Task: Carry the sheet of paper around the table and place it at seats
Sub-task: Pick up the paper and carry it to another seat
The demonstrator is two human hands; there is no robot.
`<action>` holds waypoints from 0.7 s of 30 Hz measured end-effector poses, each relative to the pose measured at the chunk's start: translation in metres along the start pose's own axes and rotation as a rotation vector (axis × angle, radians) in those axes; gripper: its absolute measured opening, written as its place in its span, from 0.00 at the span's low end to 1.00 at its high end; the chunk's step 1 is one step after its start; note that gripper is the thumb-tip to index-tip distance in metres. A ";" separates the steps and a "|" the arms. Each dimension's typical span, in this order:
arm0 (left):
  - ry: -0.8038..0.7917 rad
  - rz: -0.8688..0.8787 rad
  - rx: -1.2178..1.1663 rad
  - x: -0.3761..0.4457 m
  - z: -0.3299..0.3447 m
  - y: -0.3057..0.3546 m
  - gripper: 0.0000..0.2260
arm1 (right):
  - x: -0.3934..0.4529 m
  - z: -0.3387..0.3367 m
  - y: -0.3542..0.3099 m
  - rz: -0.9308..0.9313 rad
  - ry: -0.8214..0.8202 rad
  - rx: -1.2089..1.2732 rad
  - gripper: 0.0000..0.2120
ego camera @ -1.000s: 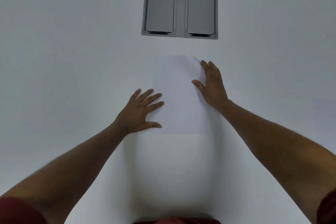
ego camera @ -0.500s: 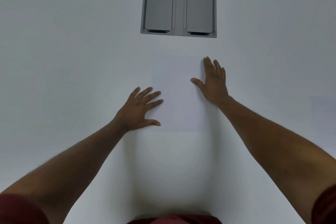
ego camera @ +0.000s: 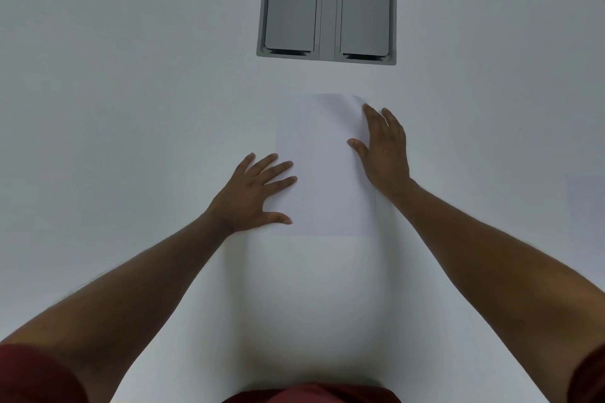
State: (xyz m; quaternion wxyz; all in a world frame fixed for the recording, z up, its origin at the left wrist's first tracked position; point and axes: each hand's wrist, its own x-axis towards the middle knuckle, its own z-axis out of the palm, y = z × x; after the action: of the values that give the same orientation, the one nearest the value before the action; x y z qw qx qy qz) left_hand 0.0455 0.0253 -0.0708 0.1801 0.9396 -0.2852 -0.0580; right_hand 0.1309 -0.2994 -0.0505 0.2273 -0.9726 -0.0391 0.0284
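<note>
A plain white sheet of paper lies on the white table, straight ahead of me. My left hand rests flat with spread fingers on the sheet's lower left edge. At the sheet's right edge sits my right hand, fingers straight, thumb on the paper. The sheet's far right corner looks slightly lifted by the fingertips.
A grey metal cable hatch with two flaps is set into the table just beyond the sheet. My red shirt shows at the bottom of the view.
My right hand has slid a little against the sheet's right edge, and the far right corner has lifted slightly again. The left hand has stayed put.
</note>
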 end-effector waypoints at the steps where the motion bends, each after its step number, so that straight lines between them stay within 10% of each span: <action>1: 0.006 0.001 0.000 0.000 0.000 0.000 0.41 | 0.001 0.000 -0.002 0.026 0.011 0.070 0.34; 10: 0.005 0.003 0.003 0.000 0.000 0.002 0.41 | -0.020 -0.026 -0.027 0.618 0.011 0.713 0.39; 15: -0.023 -0.001 -0.003 0.000 -0.004 0.003 0.41 | -0.070 -0.019 -0.026 0.661 -0.078 0.830 0.15; 21: 0.101 -0.297 -0.225 0.005 -0.025 0.024 0.34 | -0.092 -0.031 -0.034 0.672 -0.085 0.962 0.12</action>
State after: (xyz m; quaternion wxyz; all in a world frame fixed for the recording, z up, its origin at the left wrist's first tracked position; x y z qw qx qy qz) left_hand 0.0423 0.0114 -0.0384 0.2877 0.9470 -0.1255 -0.0684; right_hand 0.0396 -0.2911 -0.0044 0.6199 -0.7172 0.2793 0.1525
